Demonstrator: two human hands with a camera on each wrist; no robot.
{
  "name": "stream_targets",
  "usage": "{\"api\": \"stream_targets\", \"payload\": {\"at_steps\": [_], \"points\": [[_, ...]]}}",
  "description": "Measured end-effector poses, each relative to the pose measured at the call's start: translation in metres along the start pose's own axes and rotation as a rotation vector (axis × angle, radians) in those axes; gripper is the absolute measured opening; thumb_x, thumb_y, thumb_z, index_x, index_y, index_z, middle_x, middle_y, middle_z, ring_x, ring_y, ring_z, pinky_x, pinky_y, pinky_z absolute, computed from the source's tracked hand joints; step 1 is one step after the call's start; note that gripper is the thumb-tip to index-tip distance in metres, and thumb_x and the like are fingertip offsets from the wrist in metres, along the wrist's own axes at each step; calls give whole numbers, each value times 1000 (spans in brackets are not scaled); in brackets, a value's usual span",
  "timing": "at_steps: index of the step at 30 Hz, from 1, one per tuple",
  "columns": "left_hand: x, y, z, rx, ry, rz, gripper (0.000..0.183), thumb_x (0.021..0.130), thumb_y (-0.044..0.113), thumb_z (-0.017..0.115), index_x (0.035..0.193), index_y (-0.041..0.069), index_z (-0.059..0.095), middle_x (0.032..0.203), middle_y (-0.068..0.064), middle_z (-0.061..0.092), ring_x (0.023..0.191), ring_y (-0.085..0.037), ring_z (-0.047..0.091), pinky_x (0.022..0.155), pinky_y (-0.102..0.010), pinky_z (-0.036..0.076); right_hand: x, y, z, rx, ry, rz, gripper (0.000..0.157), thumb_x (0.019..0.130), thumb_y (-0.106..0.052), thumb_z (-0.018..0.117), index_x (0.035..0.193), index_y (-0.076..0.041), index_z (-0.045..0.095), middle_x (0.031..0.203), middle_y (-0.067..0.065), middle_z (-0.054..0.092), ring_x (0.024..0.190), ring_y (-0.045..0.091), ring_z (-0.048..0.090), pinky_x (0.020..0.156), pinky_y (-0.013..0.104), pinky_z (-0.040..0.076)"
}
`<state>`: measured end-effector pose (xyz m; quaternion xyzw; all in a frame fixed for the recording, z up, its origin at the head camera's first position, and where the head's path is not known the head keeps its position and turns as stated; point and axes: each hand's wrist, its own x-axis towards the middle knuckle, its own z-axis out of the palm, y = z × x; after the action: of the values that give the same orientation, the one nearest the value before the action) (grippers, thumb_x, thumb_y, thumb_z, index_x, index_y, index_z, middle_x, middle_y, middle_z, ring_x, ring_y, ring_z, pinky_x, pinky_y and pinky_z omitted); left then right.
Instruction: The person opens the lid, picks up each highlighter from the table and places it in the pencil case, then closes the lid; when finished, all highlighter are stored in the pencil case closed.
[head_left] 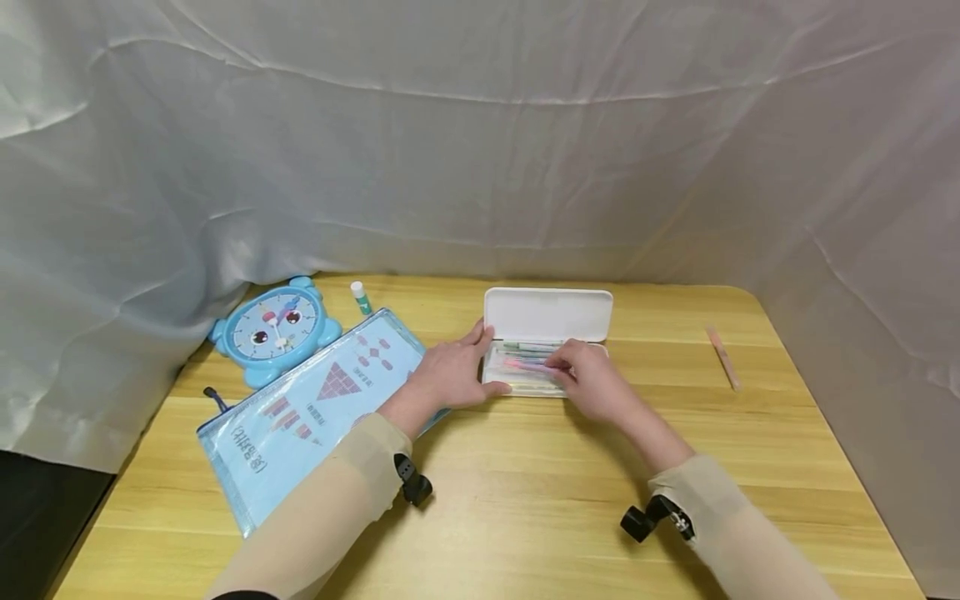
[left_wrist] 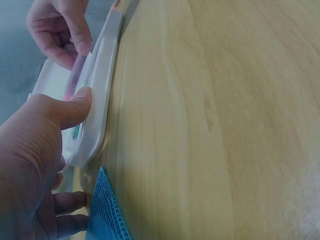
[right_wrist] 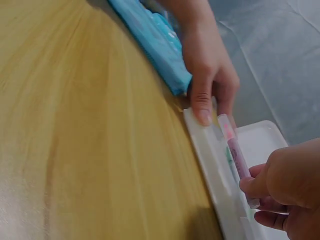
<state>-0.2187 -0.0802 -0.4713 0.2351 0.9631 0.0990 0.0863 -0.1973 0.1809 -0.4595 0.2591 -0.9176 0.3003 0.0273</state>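
Observation:
A white pencil case (head_left: 547,313) lies with its lid raised on the table, several pens (head_left: 531,350) in its tray. My left hand (head_left: 452,372) holds the case's left end, its thumb (left_wrist: 77,107) on the front rim and its fingers at the back corner. Between thumb and fingers, my right hand (head_left: 592,379) pinches a pink highlighter (right_wrist: 237,155) with a clear cap over its tip. The highlighter is above the tray, roughly along its length; whether it touches the pens below, I cannot tell.
Left of the case lies a blue zip pouch (head_left: 300,417) with printed shapes. Beyond it are a blue toy clock (head_left: 276,329) and a glue stick (head_left: 361,297). A slim pinkish strip-like object (head_left: 723,358) lies at the right. A grey curtain (head_left: 480,142) hangs behind the table.

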Motion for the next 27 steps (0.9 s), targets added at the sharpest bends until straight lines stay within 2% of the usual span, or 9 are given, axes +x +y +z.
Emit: {"api": "stream_targets", "payload": {"at_steps": [4,11,19,27], "points": [[0,1,0,3,1,-5,109,92,79,58,170,12,22,174,-11,20,115,-36,67,75,-41,54,1,0,6,-23,-9,-30,11,89,8,76,97,2,79,92,9,73,91,28,68,85,48,55],[0,1,0,2,-1,-3,110,92,79,58,170,11,20,174,-12,19,112,-36,68,72,-40,53,1,0,10,-58,-44,-32,14,88,11,74,98,3,80,90,7,70,89,27,67,83,45,56],[1,0,-1,-13,18,8,110,92,77,59,170,10,21,174,-12,20,103,-34,69,69,-39,53,1,1,11,-74,-58,-104,19,88,14,72,92,-1,83,87,7,73,87,27,69,84,46,56],[0,0,0,-18,10,2,108,93,77,58,170,11,21,174,-12,20,115,-37,67,75,-42,54,1,1,3,-31,-46,-48,14,89,10,74,99,2,81,92,9,74,91,28,70,85,47,56]]}}
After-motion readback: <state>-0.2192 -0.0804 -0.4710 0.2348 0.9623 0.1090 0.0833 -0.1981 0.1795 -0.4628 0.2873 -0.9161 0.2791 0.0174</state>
